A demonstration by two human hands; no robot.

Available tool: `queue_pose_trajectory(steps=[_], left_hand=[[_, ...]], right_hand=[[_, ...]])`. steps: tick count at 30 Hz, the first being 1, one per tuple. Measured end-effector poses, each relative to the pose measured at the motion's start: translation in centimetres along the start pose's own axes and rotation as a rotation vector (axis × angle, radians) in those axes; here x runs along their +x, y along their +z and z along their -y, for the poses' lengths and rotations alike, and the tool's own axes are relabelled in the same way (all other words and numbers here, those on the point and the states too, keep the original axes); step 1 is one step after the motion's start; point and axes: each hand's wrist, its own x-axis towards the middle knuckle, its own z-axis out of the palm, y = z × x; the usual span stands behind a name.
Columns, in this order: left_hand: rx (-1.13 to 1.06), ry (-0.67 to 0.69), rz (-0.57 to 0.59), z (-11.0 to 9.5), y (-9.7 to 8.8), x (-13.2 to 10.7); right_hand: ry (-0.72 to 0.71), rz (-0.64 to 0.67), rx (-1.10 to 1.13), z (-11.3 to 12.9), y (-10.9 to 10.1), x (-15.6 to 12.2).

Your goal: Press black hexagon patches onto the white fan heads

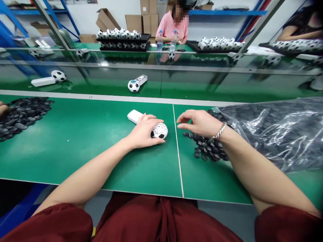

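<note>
My left hand (146, 131) is curled around the ball-shaped head of a white handheld fan (161, 127) with black soccer-ball patches and a lattice face. The fan lies on the green tabletop, its white handle (134, 116) sticking out beyond my fingers to the upper left. To the right, my right hand (199, 122) hovers with thumb and fingertips slightly apart, and nothing shows between them. Beneath and beside it lies a heap of small black pieces (210, 149), partly hidden by the hand and wrist.
A clear plastic bag of black pieces (282, 134) lies on the right. Another black heap (24, 116) is at the left, by someone's hand (3, 108). Beyond the pale rail, two ball fans (133, 86) (59, 76) lie on the line. Co-workers sit opposite behind loaded trays (123, 46).
</note>
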Motion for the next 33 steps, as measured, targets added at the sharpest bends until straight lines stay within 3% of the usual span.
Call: queue_pose_trajectory(steps=[3, 7, 11, 17, 27, 33], left_hand=[[0.001, -0.002, 0.076, -0.7, -0.2, -0.4], [0.053, -0.18, -0.057, -2.0, 0.4, -0.9], [-0.036, -0.162, -0.098, -2.3, 1.1, -0.9], [-0.154, -0.019, -0.007, -1.7, 0.4, -0.7], [-0.207, 0.041, 0.023, -1.2, 0.5, -0.6], [-0.256, 0.071, 0.036, -0.7, 0.4, -0.5]], right_hand=[[0.146, 0.176, -0.198, -1.2, -0.5, -0.3], [0.236, 0.306, -0.3, -2.1, 0.5, 0.0], [0.202, 0.318, -0.273, -2.5, 1.1, 0.5], [0.137, 0.318, -0.236, -2.7, 1.0, 0.4], [0.079, 0.348, -0.156, -2.1, 1.0, 0.3], [0.019, 0.206, 0.084, -0.7, 0.7, 0.0]])
